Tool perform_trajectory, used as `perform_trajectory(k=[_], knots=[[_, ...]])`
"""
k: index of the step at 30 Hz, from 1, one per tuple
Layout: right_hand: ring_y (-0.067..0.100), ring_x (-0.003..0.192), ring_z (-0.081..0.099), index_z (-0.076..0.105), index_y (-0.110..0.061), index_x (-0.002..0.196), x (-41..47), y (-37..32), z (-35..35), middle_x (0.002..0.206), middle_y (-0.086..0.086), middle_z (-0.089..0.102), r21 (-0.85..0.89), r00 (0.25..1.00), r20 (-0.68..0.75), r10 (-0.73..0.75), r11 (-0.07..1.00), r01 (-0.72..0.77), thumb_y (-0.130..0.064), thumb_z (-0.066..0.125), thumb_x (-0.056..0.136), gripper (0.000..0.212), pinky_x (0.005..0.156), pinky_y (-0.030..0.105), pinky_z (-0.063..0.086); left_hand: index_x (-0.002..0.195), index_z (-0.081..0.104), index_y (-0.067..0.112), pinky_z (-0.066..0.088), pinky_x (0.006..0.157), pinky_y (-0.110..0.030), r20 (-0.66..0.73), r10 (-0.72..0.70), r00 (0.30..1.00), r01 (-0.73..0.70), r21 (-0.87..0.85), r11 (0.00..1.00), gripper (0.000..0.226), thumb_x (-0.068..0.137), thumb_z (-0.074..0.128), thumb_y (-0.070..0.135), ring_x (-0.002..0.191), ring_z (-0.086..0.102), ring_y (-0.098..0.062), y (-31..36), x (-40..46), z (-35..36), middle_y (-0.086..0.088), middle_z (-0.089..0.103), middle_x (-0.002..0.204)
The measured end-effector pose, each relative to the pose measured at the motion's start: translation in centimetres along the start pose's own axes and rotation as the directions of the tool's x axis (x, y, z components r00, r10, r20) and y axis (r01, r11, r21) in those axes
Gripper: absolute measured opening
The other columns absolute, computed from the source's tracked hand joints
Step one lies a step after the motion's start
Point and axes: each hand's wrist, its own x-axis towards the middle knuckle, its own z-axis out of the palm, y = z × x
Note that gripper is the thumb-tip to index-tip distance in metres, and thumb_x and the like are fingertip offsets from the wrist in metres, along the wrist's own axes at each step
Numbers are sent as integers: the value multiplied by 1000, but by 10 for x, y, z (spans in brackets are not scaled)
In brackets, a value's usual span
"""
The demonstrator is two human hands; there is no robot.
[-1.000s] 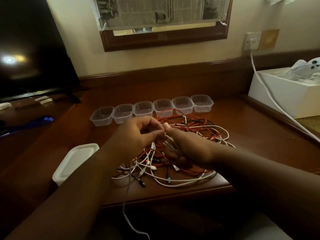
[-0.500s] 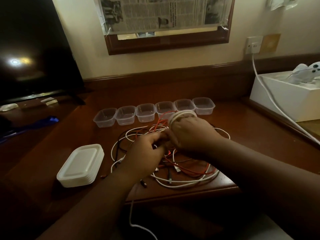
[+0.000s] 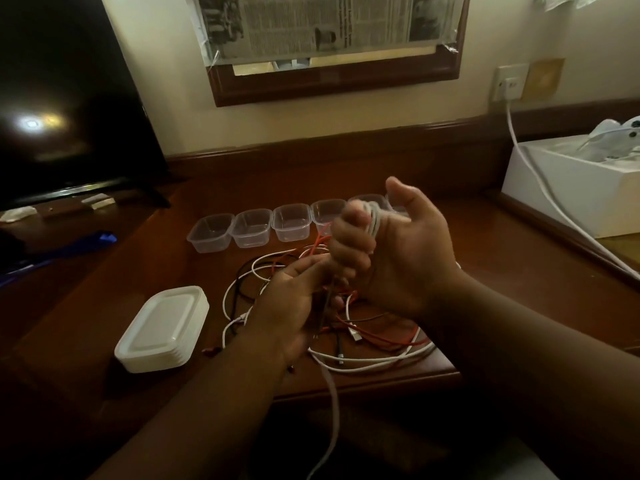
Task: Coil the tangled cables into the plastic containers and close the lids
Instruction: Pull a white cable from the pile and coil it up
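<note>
My right hand [image 3: 391,251] is raised above the cable pile with a white cable coil [image 3: 372,220] wrapped round its curled fingers. My left hand [image 3: 294,299] sits lower and holds the same white cable [image 3: 332,403], whose free end hangs over the desk's front edge. A tangle of red, white and black cables [image 3: 363,344] lies on the wooden desk [image 3: 90,327] under both hands. Several clear plastic containers [image 3: 251,228] stand open in a row behind the pile, the rightmost ones hidden by my right hand. A stack of white lids [image 3: 162,329] rests at the left.
A dark TV screen [image 3: 62,98] stands at the back left. A white box [image 3: 581,188] sits at the right with a white power cord [image 3: 540,188] running up to a wall socket [image 3: 509,83]. A framed mirror covered with newspaper [image 3: 332,36] hangs on the wall.
My right hand has lifted and turned upright with more white cable wound round its fingers. My left hand moved back toward me, feeding the cable.
</note>
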Motion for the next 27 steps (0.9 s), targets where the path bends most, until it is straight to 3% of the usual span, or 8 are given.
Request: perform_trajectory(k=[3,5,7,10,15,19,24,27], knots=[[17,64,44,49,-15,82,1,2,-7,69,-1,47,-607,937,-106,-332,768,203,-50,27,96,43,63,34,40,90,76,19,46,48,-23,9,8,1000,-9,149,989,11,88,65,21,54,58,-11,-7,-2,5,-2,68,72],[15,67,49,55,-17,86,-1,6,-14,75,0,53,-969,886,68,-458,180,167,-52,30,95,44,64,34,44,92,74,18,46,46,-20,39,26,999,-34,240,970,12,91,63,15,52,59,-7,-6,-2,5,-2,68,70],[13,60,48,55,-15,78,-4,7,-19,68,-2,50,-909,912,225,-342,-411,70,-59,29,94,53,55,30,40,84,70,23,46,47,-15,64,71,995,-93,472,877,19,93,61,10,50,59,-1,-3,-2,0,6,68,63],[11,60,46,46,-19,70,-5,7,-20,68,-5,46,-733,979,11,-203,-667,-130,-68,22,93,58,54,26,35,79,68,39,48,59,-8,142,218,966,-253,700,667,33,93,63,9,70,67,4,2,-4,-10,21,71,70],[10,43,37,49,-14,60,-10,9,-15,54,-1,42,-885,873,-457,170,15,-466,-76,6,86,80,51,28,29,82,73,32,52,61,-16,327,351,878,-474,702,532,12,83,74,20,69,68,-6,15,-3,-20,11,72,77],[12,36,27,45,-12,55,-14,-3,-15,47,-1,34,-383,803,45,594,753,-535,-80,15,86,80,41,23,23,76,67,13,45,49,-17,210,306,929,-366,382,849,18,79,70,31,52,55,-7,16,-2,-19,3,61,62],[16,51,42,50,-9,74,-8,-9,1,59,3,42,131,976,199,88,985,-116,-83,19,86,81,54,28,34,76,71,18,37,46,-22,58,31,998,-28,-52,998,26,89,61,38,49,46,-11,-3,-2,-1,-4,52,65],[17,62,43,51,-10,85,-2,-12,9,68,4,44,-209,970,-84,-226,956,205,-70,17,93,69,62,31,38,89,72,14,35,44,-21,114,-129,985,125,46,991,25,98,52,28,48,44,-10,-10,-5,4,0,53,63]])
